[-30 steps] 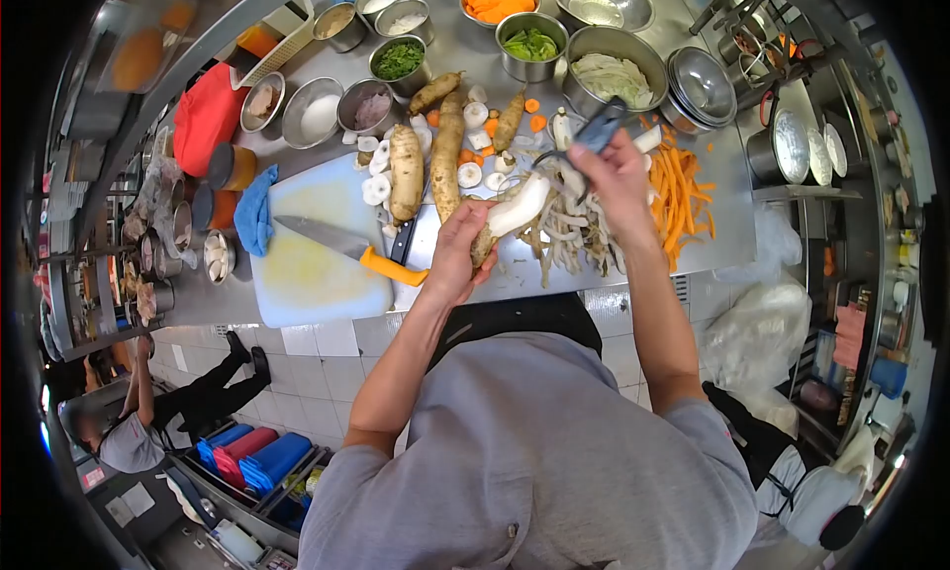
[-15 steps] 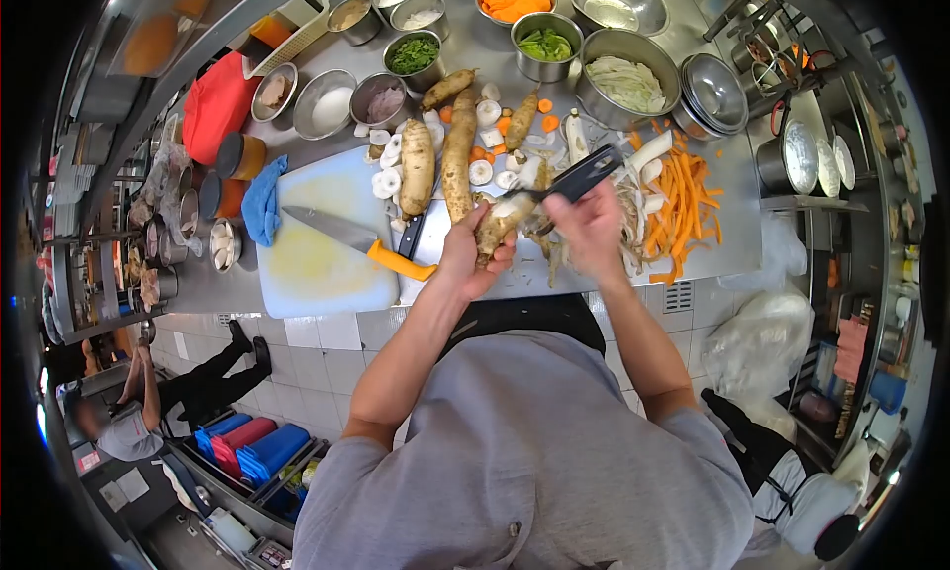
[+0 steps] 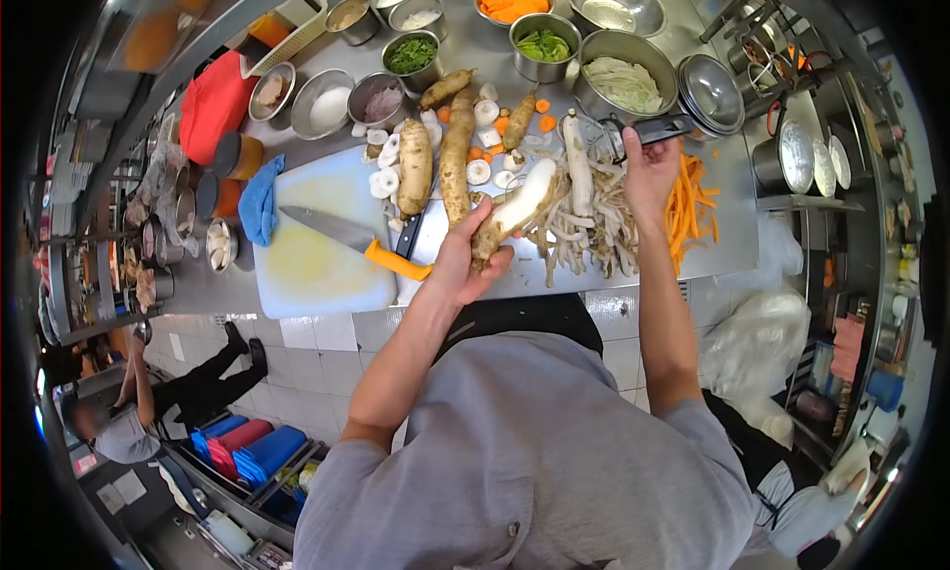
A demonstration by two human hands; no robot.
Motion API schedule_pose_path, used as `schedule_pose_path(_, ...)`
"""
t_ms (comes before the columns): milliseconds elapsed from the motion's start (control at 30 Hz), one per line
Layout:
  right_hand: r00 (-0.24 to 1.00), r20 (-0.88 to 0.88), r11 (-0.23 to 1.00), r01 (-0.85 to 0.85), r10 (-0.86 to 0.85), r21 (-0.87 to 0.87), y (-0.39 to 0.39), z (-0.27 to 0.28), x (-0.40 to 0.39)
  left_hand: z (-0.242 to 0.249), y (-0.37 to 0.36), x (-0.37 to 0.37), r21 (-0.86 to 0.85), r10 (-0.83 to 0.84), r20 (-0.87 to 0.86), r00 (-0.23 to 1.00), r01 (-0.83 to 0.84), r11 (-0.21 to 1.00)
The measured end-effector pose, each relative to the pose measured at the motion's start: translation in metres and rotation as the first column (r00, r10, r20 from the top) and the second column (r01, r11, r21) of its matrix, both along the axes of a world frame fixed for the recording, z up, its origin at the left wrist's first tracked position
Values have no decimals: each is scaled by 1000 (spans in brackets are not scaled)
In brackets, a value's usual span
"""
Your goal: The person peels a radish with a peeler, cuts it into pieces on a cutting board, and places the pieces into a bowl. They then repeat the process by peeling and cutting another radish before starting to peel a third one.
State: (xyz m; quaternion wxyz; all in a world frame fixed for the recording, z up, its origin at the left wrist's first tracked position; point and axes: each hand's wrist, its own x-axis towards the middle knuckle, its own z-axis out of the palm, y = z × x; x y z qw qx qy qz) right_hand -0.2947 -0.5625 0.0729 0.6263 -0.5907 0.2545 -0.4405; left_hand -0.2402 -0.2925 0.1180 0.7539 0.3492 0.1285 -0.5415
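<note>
My left hand (image 3: 465,253) is wrapped round the lower end of a partly peeled root vegetable (image 3: 524,202). Its far end is bare and white, while brown skin remains near my fingers. In my right hand (image 3: 653,174) is a black-handled peeler (image 3: 661,128), held up to the right, apart from the root. A heap of pale peelings (image 3: 584,236) lies between my hands, with a peeled white root (image 3: 578,169) on it. Left of them lie unpeeled brown roots (image 3: 416,169). Orange peelings (image 3: 693,214) are beside my right forearm.
A knife with a yellow handle (image 3: 396,260) lies across the white cutting board (image 3: 307,263), near a blue cloth (image 3: 261,202). Metal bowls with cut vegetables line the back, including a pot of pale strips (image 3: 625,83). Another person (image 3: 139,412) is at the far left.
My right hand has moved the peeler away from the root, up and to the right. The left hand keeps its hold, and more of the root's white surface shows.
</note>
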Motion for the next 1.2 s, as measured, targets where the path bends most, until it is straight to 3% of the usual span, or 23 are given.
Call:
schedule_pose_path(100,983,13,983,-184,184,-4,41,27,-16,-6,-2,5,5,40,-68,997,-40,999)
schedule_pose_path(167,922,3,918,-386,387,86,86,37,-33,-10,-4,5,-14,59,-120,991,-62,998)
schedule_pose_path(233,816,-100,800,-578,569,-161,108,29,-39,-15,-5,6,-15,52,-167,985,-56,998)
schedule_pose_path(333,886,-98,890,-455,453,0,101,42,-26,-10,-5,-3,-1,8,-48,999,-8,1000)
schedule_pose_path(367,925,120,913,-377,361,159,98,52,-13,-7,-5,-5,11,-11,-35,999,11,1000)
schedule_pose_path(433,948,42,941,-317,314,120,60,36,2,-4,-5,-11,35,-46,-13,999,47,998)
schedule_pose_path(533,900,-190,886,-312,391,344,7,-19,16,-1,-1,-13,-42,-83,18,996,84,996)
schedule_pose_path(633,948,-309,994,-53,78,91,-3,-34,9,7,-1,-5,-68,-37,68,997,41,997)
schedule_pose_path(667,965,-262,1000,-9,15,27,-9,-35,1,8,-1,-3,-66,-4,79,997,9,998)
schedule_pose_path(767,998,48,998,-47,45,39,23,11,-5,-1,1,4,-109,4,10,1000,-3,994)
schedule_pose_path(867,908,67,902,-419,413,107,74,25,-28,-9,-1,6,-171,-19,-62,998,8,985)
schedule_pose_path(933,825,130,828,-559,550,44,105,34,-30,-12,-3,3,-175,-34,-79,996,19,984)
schedule_pose_path(967,816,25,816,-578,578,-16,106,25,-30,-14,-2,1,-163,-40,-71,997,28,986)
schedule_pose_path(1100,815,83,797,-578,573,173,98,55,-15,-2,-6,2,-138,-33,77,996,43,990)
schedule_pose_path(1133,816,114,790,-578,567,206,96,60,-12,3,-7,6,-60,-64,165,984,74,995)
schedule_pose_path(1200,787,78,770,-615,612,170,89,64,-12,12,-9,6,-19,-67,169,983,72,997)
